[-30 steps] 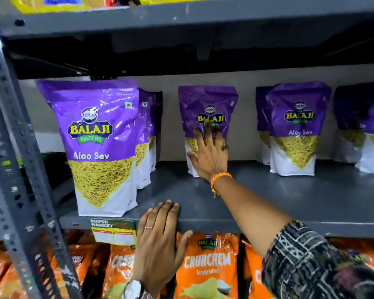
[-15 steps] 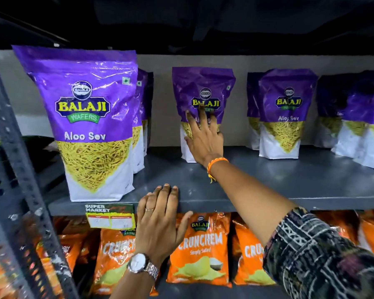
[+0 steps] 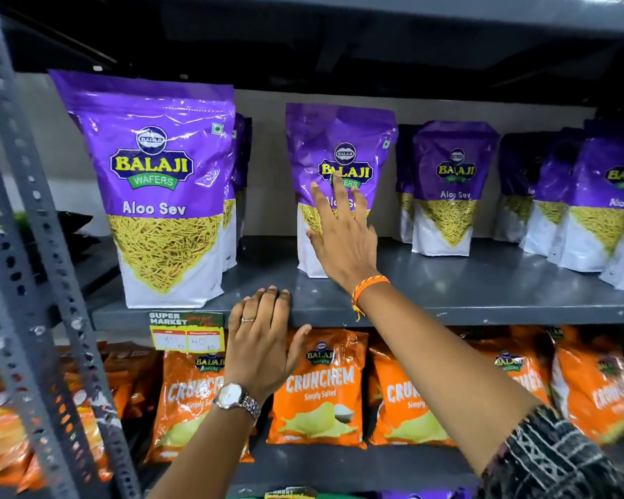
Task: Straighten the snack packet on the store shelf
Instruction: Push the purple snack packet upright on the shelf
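Note:
A purple Balaji Aloo Sev snack packet (image 3: 339,138) stands upright in the middle of the grey shelf (image 3: 465,286), set back from the front edge. My right hand (image 3: 343,239) lies flat against its front, fingers spread, covering the lower half of the packet. My left hand (image 3: 263,340), with a ring and a wristwatch, rests on the shelf's front edge below and to the left, fingers over the lip, holding nothing.
A larger-looking Aloo Sev packet (image 3: 163,196) stands at the front left with more behind it. Other purple packets (image 3: 451,189) line the right side. Orange Crunchem bags (image 3: 321,387) fill the lower shelf. A perforated metal upright (image 3: 18,246) runs down the left. A price tag (image 3: 186,333) hangs on the edge.
The middle packet sits nearer the front and looks bigger than before. My right hand stayed flat on it, sliding higher up its face. My left hand kept its place on the shelf edge.

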Available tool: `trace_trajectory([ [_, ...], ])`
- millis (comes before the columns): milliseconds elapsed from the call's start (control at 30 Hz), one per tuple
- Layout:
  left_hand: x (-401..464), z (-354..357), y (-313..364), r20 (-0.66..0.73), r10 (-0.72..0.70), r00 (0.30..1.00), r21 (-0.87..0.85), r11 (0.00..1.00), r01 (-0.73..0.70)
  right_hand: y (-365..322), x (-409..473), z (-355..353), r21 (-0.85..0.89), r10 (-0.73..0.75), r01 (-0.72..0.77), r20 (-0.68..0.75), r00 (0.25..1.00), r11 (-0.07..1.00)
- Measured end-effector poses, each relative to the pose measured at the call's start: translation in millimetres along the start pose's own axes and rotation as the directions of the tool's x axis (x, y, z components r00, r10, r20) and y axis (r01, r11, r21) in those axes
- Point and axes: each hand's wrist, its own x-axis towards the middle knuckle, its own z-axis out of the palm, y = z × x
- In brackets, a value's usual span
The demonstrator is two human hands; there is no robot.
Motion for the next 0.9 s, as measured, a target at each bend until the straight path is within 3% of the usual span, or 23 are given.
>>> trace_trajectory([
  [533, -0.6, -9.2, 1.9, 0.079, -0.034, 0.996, -0.008, 0.999, 0.034, -8.2, -83.7, -86.9, 0.06, -0.03, 0.038, -0.13, 0.991, 0.997],
  [900, -0.2, -10.8, 3.1, 0.055, -0.023, 0.998, 0.007, 1.0, 0.023, -9.2, -98.8, -91.8, 0.052, -0.036, 0.047, -0.199, 0.979, 0.998],
])
